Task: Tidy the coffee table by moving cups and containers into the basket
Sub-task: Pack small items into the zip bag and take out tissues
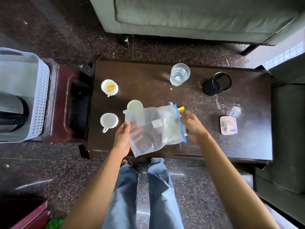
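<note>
Both of my hands hold a clear zip bag (pixel 153 129) with a blue seal strip above the near edge of the dark coffee table (pixel 148 76). My left hand (pixel 122 138) grips its left side; my right hand (pixel 192 124) pinches the seal end. Three white cups stand to the left: one with orange liquid (pixel 109 87), one partly behind the bag (pixel 134 106), one nearest me (pixel 109 121). A water glass (pixel 179 74), a black mesh holder (pixel 217 84) and a small pink container (pixel 228 125) are on the right. The white perforated basket (pixel 41 96) stands far left on a stool.
A clear overturned glass (pixel 234 110) lies near the pink container. A grey sofa (pixel 198 17) runs along the far side and an armchair (pixel 288 129) stands at the right. A dark kettle-like object (pixel 11 111) sits inside the basket. My legs are at the table's near edge.
</note>
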Demonstrator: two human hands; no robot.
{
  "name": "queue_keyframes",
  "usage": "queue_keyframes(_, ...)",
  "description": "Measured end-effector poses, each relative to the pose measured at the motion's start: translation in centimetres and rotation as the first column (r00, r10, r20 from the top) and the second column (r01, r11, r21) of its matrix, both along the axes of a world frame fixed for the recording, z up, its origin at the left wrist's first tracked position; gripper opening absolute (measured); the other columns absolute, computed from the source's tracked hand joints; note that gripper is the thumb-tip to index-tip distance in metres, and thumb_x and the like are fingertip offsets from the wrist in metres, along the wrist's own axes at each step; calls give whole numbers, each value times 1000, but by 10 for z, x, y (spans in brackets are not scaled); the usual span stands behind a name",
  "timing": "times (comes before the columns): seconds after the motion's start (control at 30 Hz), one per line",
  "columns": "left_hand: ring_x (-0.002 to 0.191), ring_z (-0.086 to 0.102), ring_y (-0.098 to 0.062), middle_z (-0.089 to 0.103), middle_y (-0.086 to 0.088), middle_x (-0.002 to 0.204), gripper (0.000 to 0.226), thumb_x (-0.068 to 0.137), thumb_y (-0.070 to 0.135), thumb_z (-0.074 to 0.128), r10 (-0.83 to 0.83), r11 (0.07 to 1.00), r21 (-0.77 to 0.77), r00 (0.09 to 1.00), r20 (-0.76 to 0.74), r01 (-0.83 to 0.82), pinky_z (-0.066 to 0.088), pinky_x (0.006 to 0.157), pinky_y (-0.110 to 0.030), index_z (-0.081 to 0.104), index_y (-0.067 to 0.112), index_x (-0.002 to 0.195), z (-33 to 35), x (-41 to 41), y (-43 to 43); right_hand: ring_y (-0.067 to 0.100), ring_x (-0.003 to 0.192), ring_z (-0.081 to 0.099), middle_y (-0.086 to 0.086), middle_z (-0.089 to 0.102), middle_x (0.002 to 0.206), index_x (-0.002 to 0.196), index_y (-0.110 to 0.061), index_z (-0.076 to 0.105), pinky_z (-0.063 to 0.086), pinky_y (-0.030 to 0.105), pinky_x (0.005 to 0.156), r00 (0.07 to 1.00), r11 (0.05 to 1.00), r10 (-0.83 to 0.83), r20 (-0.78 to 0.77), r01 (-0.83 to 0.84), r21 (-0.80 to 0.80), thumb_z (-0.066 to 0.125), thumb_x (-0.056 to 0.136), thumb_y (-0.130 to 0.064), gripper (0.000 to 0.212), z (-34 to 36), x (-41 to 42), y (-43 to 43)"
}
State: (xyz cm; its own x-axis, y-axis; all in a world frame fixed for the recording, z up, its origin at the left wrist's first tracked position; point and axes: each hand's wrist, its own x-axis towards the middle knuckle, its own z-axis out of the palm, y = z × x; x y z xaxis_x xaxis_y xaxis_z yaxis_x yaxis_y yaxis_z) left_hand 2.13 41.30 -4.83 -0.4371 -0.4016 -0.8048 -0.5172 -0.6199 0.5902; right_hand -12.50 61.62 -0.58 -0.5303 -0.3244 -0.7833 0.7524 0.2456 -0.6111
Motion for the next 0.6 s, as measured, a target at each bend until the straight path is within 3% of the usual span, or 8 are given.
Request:
queue_keyframes(0.13, 97, 69, -21, 67, -5, 119, 25, 102, 25, 39, 12, 1000, -11, 999, 48, -12, 55, 87, -46, 63, 21, 107, -15, 26, 0, 17, 61, 63, 5, 63, 80, 102, -8, 55, 51, 24, 48, 969, 971, -238, -65, 239, 10, 62, 65, -14, 38, -1, 4, 11)
queue_keyframes(0.23, 95, 68, -16, 68, -2, 117, 24, 102, 29, 40, -56, 987, -140, 985, 162, 80, 54, 81, -42, 63, 25, 102, -25, 38, 1, 24, 71, 60, 8, 61, 88, 113, -5, 52, 55, 33, 54, 921, 929, -366, -137, 370, 9, 62, 67, -17, 48, -5, 11, 15)
queue_keyframes(0.33, 102, 64, -14, 67, 0, 118, 29, 103, 27, 38, -123, 965, -205, 974, 189, 161, 51, 88, -32, 62, 18, 114, -37, 44, 2, 24, 75, 59, 8, 59, 89, 112, -7, 49, 54, 35, 57, 865, 884, -459, -201, 468, -4, 61, 70, -17, 45, -6, 19, 13)
queue_keyframes(0.4, 111, 62, -19, 65, -2, 119, 32, 102, 30, 39, -131, 954, -237, 965, 229, 186, 48, 91, -30, 60, 14, 120, -48, 45, 2, 20, 72, 59, 5, 59, 88, 111, -9, 48, 54, 33, 57, 843, 870, -484, -235, 493, -25, 61, 71, -17, 43, -5, 25, 10)
queue_keyframes(0.5, 120, 55, -29, 58, -10, 130, 43, 97, 38, 48, -114, 926, -299, 925, 362, 231, 45, 98, -40, 51, 11, 130, -58, 40, 4, 18, 78, 61, 3, 60, 95, 113, -11, 47, 55, 35, 63, 842, 875, -476, -254, 481, -47, 63, 72, -16, 45, -8, 31, 7)
queue_keyframes(0.57, 121, 52, -33, 55, -17, 131, 52, 91, 35, 60, -60, 853, -456, 917, 395, 253, 42, 100, -42, 48, 4, 131, -56, 33, 9, 17, 83, 61, 3, 59, 101, 117, -13, 44, 55, 34, 65, 854, 899, -419, -308, 438, -7, 66, 71, -16, 51, -9, 36, 5)
queue_keyframes(0.6, 120, 51, -35, 54, -20, 130, 54, 88, 32, 65, -23, 770, -581, 921, 388, 264, 39, 101, -42, 50, 0, 128, -54, 30, 13, 16, 85, 60, 1, 58, 102, 118, -14, 43, 54, 31, 65, 859, 911, -374, -349, 411, 37, 67, 70, -17, 53, -8, 38, 3)
